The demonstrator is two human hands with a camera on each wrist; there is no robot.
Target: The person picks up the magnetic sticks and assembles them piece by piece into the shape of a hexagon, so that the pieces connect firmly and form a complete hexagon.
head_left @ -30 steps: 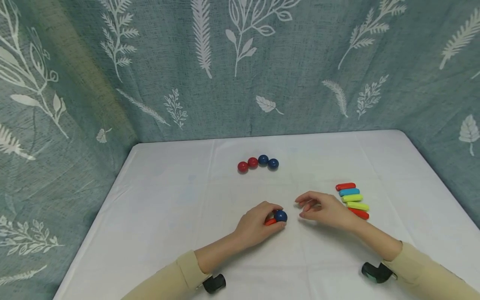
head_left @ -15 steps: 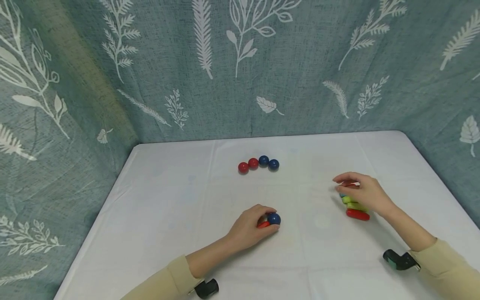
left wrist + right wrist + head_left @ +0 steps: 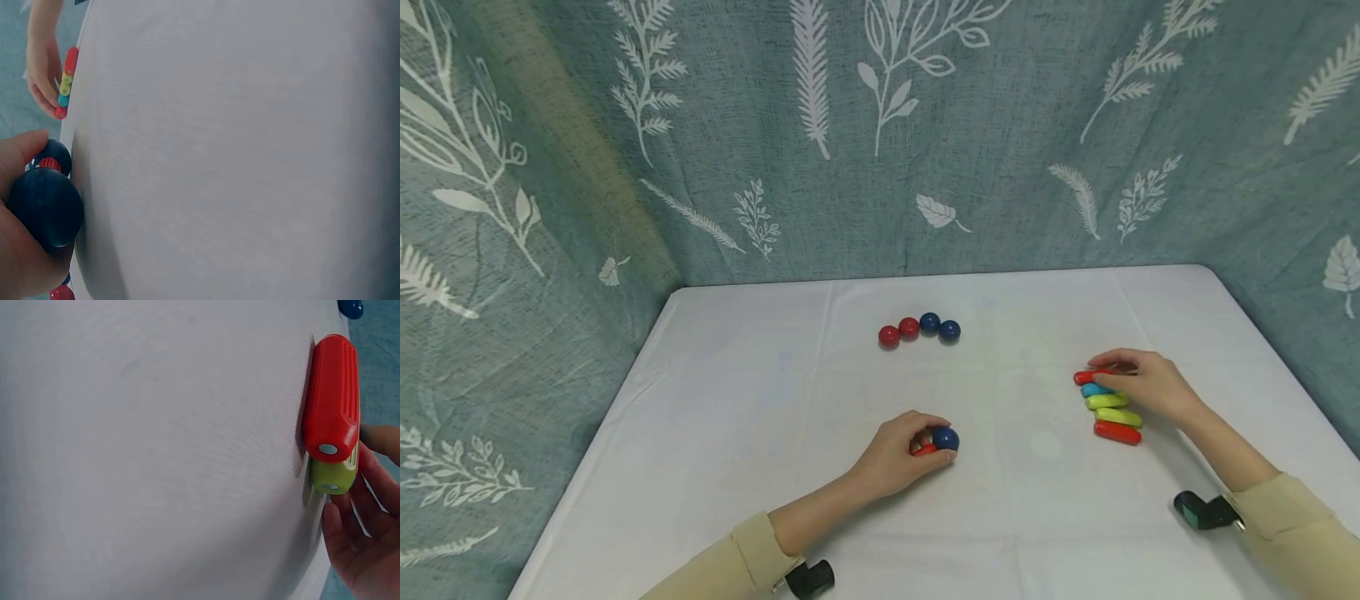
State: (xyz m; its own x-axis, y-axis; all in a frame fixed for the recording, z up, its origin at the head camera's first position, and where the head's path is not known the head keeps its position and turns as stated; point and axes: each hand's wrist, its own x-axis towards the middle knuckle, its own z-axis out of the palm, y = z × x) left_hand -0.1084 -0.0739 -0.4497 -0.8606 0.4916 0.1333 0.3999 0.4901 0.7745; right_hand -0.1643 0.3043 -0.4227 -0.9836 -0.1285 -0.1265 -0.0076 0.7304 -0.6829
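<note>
Left hand: lower centre of head view, resting on the surface; fingers curled round a blue ball w/ a red stick just under/behind it. Left wrist view shows the ball pressed against the palm, lower left of frame.
Right hand: right of centre in head view, fingers bent down over the far end of the row of sticks, fingertips touching the top red stick. Can't tell whether it's properly gripped or only touched.
Row of sticks: right side of head view, five lying side by side, touching: red at the far end, then blue stick, green stick, yellow-green stick, near red stick closest to the camera. Right wrist view: near red stick fills upper right, yellow-green stick right behind it, palm and fingers at lower right.
Balls: four in a short curved row at upper centre of the surface, well apart from both hands; two red balls on the left, two blue balls on the right, neighbours touching or nearly so.
Surface: white cloth, faint fold lines.
Backdrop: grey-blue curtain w/ white leaf print, behind and on both sides.
Sleeves: beige, at bottom edge; black wrist cams by each cuff.
</note>
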